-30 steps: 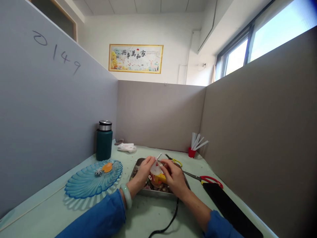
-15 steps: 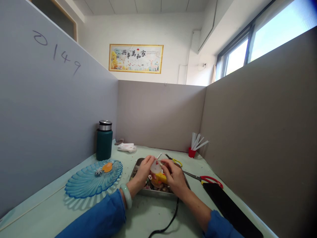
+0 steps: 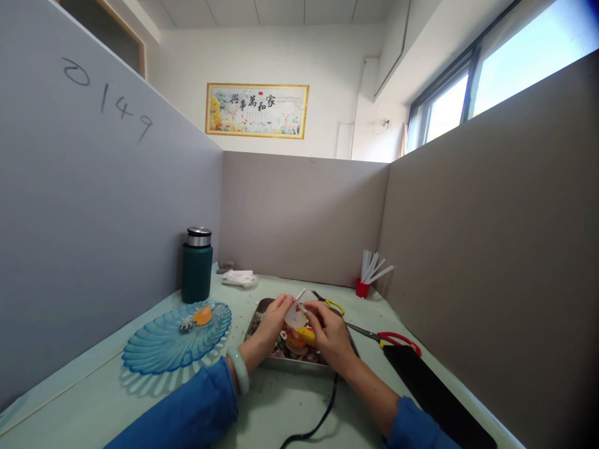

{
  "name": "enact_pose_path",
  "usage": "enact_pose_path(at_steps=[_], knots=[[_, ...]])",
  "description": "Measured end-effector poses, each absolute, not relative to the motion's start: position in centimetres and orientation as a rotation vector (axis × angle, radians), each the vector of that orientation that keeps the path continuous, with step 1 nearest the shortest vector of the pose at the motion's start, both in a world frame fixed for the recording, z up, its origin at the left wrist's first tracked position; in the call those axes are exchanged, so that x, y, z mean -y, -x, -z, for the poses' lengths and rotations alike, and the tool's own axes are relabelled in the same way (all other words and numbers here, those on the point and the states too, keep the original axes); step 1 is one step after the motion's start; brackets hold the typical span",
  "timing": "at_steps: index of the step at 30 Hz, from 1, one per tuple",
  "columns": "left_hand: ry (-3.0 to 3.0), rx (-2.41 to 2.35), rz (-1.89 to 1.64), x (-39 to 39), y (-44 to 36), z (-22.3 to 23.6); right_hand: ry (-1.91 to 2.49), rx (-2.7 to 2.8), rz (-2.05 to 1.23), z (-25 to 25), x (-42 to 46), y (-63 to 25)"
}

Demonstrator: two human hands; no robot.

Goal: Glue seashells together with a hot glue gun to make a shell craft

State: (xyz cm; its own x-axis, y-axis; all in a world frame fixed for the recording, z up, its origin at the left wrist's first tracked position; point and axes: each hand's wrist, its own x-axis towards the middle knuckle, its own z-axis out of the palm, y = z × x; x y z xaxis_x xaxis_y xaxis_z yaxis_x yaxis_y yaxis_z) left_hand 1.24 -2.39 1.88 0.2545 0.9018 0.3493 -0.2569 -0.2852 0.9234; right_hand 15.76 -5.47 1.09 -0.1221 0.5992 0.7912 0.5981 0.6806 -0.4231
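On the pale green table, the metal tray of mixed small bits sits under both hands, so a dropped part could be lost among them. The black cord trails from near the tray's front edge; a sleeve catching it might tug what it feeds. The red-handled scissors lie by the tray's right side, blades toward it, where the right forearm could brush them if it swung out. The left hand pinches the whitish rounded piece by its upper left edge, above the tray; the right hand curls its thumb and fingers in at the other edge, but what they grip I cannot tell. Uneven pressure could twist the piece loose. As for writing, the left panel bears handwritten marks, apparently 0149, and the wall picture shows large characters, 興事萬和家 from left to right, its smaller lettering unreadable. The green bottle shows no brand.
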Motion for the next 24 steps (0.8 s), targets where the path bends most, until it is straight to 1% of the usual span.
enact_pose_path(at_steps=[24], knots=[[-1.394, -0.688, -1.333, 2.29, -1.31, -1.88, 0.973, 1.810, 0.025, -1.25, 5.65, -15.75]])
